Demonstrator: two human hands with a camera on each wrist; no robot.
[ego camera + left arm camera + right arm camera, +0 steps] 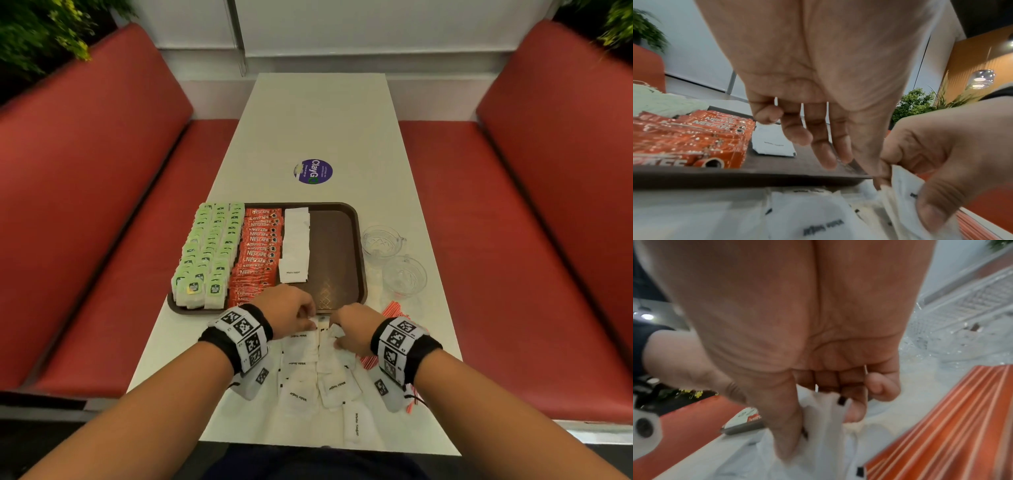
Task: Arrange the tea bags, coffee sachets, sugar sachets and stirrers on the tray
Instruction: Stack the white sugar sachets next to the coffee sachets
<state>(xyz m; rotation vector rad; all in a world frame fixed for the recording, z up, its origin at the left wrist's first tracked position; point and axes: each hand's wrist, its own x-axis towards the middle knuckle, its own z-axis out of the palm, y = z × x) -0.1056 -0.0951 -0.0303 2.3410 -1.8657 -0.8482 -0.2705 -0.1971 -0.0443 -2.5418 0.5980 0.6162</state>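
Just short of the tray's near rim, my right hand (356,329) pinches a small sheaf of white sugar sachets (826,415) between thumb and curled fingers, holding them on edge above the loose pile. My left hand (291,315) meets it from the other side, thumb touching the same sheaf (322,323) while its other fingers (824,152) hang loosely extended over the tray edge; whether it truly grips the sachets I cannot tell. Beneath both wrists, more sugar sachets (308,377) lie scattered flat on the white table (318,120). Straight ahead sits the brown tray (337,253), touching distance beyond my knuckles. On it, from left to right, stand rows of green tea bags (205,250), red coffee sachets (260,246) and one started column of sugar sachets (296,243), each running away from me. The bare part of the tray lies right of that column, so it seems nearer my right hand, and the sheaf's long axis would need to lie along that front-to-back line. Red stirrers (394,310) wait on the table by my right wrist, with two glass cups (394,257) beyond them.
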